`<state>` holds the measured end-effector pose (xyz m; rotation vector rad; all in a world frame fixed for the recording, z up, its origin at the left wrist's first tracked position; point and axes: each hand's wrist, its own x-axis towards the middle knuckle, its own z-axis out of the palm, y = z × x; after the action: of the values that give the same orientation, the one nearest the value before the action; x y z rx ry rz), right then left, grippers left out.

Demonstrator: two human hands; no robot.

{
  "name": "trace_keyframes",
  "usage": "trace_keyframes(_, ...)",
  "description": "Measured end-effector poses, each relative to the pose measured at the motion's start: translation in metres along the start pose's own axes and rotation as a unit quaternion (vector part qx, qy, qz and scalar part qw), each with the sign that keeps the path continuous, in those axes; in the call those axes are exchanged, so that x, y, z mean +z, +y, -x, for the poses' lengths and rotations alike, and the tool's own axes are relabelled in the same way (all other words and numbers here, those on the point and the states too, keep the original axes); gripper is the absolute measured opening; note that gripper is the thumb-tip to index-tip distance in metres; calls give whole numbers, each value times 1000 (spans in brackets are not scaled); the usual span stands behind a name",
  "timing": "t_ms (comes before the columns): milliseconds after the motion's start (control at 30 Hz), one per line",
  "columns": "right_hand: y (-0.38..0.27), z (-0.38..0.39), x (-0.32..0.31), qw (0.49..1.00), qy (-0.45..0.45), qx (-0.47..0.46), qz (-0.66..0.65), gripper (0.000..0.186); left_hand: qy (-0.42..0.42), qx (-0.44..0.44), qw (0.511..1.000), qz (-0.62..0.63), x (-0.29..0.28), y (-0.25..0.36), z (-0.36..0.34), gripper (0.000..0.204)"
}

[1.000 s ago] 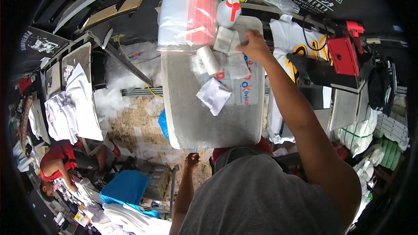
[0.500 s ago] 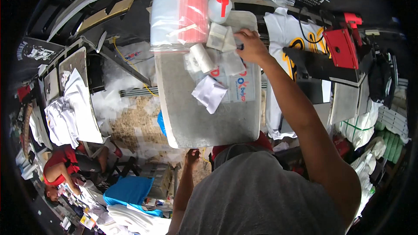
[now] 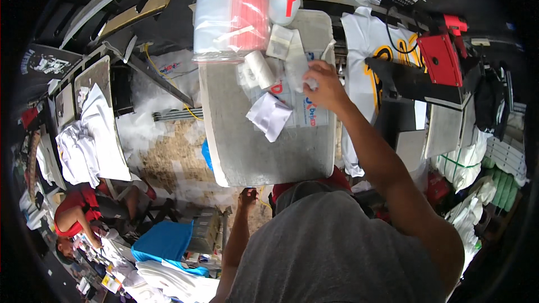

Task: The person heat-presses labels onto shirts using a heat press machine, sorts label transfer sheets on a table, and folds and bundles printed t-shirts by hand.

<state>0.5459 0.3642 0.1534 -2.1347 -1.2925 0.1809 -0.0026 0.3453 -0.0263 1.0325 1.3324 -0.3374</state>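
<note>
My right hand [image 3: 325, 85] is over the right side of the grey board [image 3: 252, 160], fingers curled and thumb close to them. A small pale thing shows between the fingers, too unclear to name. Beside it lies a translucent sheet [image 3: 295, 68]. Left of that are a white roll [image 3: 260, 70], a small flat pale packet [image 3: 279, 42] and a folded white cloth piece [image 3: 270, 116]. Under these, a clear printed plastic sheet [image 3: 310, 115] lies on the board. Low beside the board's near edge hangs my left hand [image 3: 247, 197], fingers curled; what is in it, if anything, is hidden.
At the board's far end sit plastic-wrapped white and red stacks [image 3: 231, 19] and a spray bottle [image 3: 284, 7]. A red-and-black machine [image 3: 439, 60] stands to the right by a white shirt [image 3: 359, 39]. White garments [image 3: 92, 140] lie left; another person [image 3: 78, 213] works at lower left.
My right hand has come nearer from the board's far right, and its fingers have curled in. The translucent sheet next to it has shifted. My left hand has hardly moved.
</note>
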Motion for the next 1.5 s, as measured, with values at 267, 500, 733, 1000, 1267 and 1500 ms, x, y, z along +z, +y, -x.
trace_keyframes(267,-10,-8,24,953,-23,299,30,94,4,42,998,-39,13,5,3,25)
trace_keyframes(500,-27,-6,42,954,-2,292,63,95,11,94,992,-83,28,23,12,25)
trace_keyframes(733,-33,-5,42,928,-51,361,69,83,3,84,994,-75,38,27,15,25)
trace_keyframes(1000,-22,-6,52,906,-79,413,-46,71,-44,158,972,-169,55,86,55,30)
trace_keyframes(1267,-20,6,15,861,-67,436,-253,47,-200,121,968,-86,62,207,123,26)
trace_keyframes(1500,-52,38,-37,716,-152,415,-541,31,-157,275,936,157,93,318,104,50)
